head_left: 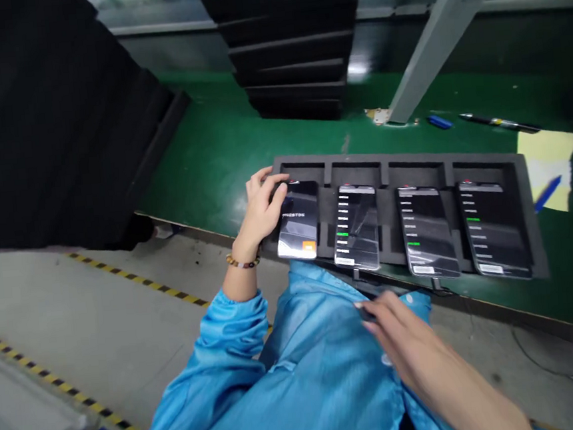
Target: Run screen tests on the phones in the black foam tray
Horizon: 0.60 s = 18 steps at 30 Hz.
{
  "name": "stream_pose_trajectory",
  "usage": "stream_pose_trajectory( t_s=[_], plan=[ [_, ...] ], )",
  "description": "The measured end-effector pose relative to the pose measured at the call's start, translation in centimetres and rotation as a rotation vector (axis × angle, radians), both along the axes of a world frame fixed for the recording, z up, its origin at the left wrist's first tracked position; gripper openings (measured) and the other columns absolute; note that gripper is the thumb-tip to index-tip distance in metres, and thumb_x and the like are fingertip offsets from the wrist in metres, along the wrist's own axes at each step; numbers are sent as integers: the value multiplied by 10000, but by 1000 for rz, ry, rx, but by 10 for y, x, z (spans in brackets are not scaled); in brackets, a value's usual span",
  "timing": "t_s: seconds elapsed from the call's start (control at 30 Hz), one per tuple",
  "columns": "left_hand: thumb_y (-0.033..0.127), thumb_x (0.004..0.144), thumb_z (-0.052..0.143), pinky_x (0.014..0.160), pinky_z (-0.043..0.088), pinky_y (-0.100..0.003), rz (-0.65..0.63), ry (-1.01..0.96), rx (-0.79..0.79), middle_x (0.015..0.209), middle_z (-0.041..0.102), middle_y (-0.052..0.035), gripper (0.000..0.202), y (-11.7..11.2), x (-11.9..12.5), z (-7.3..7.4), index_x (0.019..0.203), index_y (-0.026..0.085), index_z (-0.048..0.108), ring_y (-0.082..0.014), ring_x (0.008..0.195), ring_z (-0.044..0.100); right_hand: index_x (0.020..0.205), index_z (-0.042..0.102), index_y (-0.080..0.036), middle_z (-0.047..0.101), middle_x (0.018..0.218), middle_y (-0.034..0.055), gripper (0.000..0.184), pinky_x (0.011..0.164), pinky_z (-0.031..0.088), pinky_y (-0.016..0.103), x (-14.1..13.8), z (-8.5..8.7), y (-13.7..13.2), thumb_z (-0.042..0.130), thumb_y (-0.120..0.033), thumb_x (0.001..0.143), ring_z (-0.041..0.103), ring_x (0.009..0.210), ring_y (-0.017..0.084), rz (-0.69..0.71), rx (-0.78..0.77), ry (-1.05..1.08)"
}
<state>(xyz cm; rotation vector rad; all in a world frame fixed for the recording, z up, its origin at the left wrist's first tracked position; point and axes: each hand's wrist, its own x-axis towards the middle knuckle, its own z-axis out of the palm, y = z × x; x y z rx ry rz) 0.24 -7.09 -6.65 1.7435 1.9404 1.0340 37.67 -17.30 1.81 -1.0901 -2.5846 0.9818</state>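
My left hand [264, 207] is at the left end of a dark foam tray [537, 246], thumb and fingers closed about the upper left corner of the leftmost smartphone [297, 219]. That phone has a dark screen with a line of text and an orange button low down. To its right lie a second phone [356, 227], a third phone [428, 229] and a fourth phone [495, 227], their screens showing lists with a green line. Below the tray, in front of the blue garment, my right hand [402, 332] pinches a small dark object [366, 313], mostly hidden by fingers.
Stacked black foam trays [292, 54] stand behind, and a tall dark stack [58, 128] rises at left. A grey post [442, 41] meets the green bench [220, 140]. A pen [499, 121], blue cap [439, 122] and yellow notes [545, 159] lie right. Cables [436, 286] hang below phones.
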Motion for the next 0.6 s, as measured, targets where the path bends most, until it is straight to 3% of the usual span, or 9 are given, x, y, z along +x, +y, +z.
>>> stream_pose_trajectory(
  t_s=[0.1, 0.2, 0.37, 0.6],
  plan=[
    [740, 1089, 400, 1346, 288, -633, -56, -3, -38, 1593, 537, -143, 610, 10, -1, -4, 1316, 308, 766, -355, 1576, 410, 1050, 710, -207, 697, 959, 40, 241, 753, 506, 325, -74, -20, 9, 521, -313, 1158, 671, 891, 187, 180, 236, -82],
    [741, 1102, 343, 1360, 270, -632, -74, -43, -58, 1608, 541, -124, 624, 12, 0, -7, 1327, 322, 747, -334, 1611, 383, 959, 719, -204, 692, 953, 55, 225, 775, 425, 374, -113, -28, 15, 611, -316, 1121, 600, 928, 221, 267, 429, -172],
    [717, 1118, 325, 1358, 291, -615, -59, -55, -61, 1646, 525, -118, 612, 9, 2, -9, 1356, 320, 726, -323, 1624, 379, 965, 746, -238, 693, 1030, 79, 204, 829, 347, 404, -129, -19, 24, 666, -376, 1092, 521, 982, 263, 198, 527, -218],
    [737, 1109, 315, 1334, 332, -635, -42, -79, -63, 1676, 490, -116, 637, 8, 3, -11, 1357, 320, 727, -354, 1610, 393, 924, 736, -248, 649, 975, 100, 249, 799, 292, 406, -140, -15, 30, 641, -394, 1102, 466, 951, 279, 154, 559, -330]
  ],
)
